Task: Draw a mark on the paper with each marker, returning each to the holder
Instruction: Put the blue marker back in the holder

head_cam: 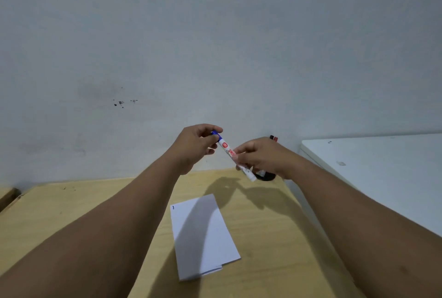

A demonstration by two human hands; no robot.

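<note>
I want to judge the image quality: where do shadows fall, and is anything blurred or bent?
Head view: arm shadows cross the paper and the wooden table; the wide lens bends the table edges; the marker label is slightly soft; no strong glare; the holder is mostly hidden behind the right hand.

A light wooden tabletop [267, 238] is running from the lower frame up to a grey wall. A folded white sheet of paper [203, 238] is lying flat near the middle of it, carrying a small blue mark at its far left corner. A dark holder [264, 175] is standing near the tabletop's far right corner, mostly hidden. A white surface is sitting beside the right edge.
</note>
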